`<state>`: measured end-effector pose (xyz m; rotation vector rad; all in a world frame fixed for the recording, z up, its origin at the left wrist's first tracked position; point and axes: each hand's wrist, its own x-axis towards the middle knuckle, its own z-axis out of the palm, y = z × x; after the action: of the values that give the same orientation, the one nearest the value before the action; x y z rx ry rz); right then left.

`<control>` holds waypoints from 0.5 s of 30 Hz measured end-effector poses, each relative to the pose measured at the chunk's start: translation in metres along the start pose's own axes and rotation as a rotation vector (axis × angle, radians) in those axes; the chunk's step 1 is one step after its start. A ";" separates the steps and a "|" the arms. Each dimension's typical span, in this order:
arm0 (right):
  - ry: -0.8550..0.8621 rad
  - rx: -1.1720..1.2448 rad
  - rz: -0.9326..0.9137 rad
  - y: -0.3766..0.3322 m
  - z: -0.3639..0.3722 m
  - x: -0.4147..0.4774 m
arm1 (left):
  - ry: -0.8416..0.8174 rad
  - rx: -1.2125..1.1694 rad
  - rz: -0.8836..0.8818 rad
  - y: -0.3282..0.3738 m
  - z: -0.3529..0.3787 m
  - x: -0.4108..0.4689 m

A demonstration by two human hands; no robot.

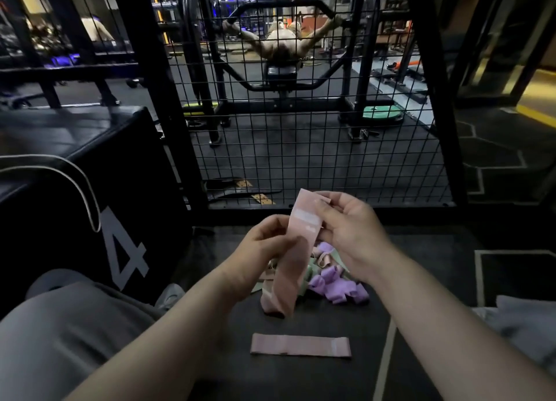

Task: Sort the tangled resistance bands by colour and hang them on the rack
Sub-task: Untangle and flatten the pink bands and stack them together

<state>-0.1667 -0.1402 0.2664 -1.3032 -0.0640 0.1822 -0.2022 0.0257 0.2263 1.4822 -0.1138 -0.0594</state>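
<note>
Here, left hand (261,250) and right hand (352,235) each pinch pink band (301,229), upright between grips

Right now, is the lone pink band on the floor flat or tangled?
Flat: the lone pink band lies straight, apart from the pile.

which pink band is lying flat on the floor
The flat pink band nearest the camera, alone; the held pink band is gripped by the left hand and right hand.

Pale pink band (296,268) is dangling over a purple-and-mint tangle (334,286); second pink band (301,345) is lying on black matting (301,379).
</note>
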 end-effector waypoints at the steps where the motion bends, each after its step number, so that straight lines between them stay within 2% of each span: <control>1: -0.006 -0.091 -0.049 -0.003 0.000 -0.003 | 0.013 -0.004 0.033 0.003 0.002 -0.001; 5: -0.079 -0.500 -0.235 -0.024 0.004 -0.015 | 0.097 0.034 0.106 0.011 0.009 0.001; 10: -0.083 -0.963 -0.391 -0.053 0.006 -0.014 | 0.024 0.014 0.098 0.019 0.016 -0.003; 12: -0.072 -0.995 -0.414 -0.059 0.004 -0.009 | -0.014 -0.006 0.062 0.020 0.018 -0.006; 15: 0.008 -0.912 -0.424 -0.067 -0.006 0.001 | -0.111 0.038 -0.044 0.009 0.009 -0.012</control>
<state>-0.1578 -0.1631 0.3293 -2.1565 -0.4533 -0.2527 -0.2149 0.0184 0.2353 1.5198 -0.1731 -0.1764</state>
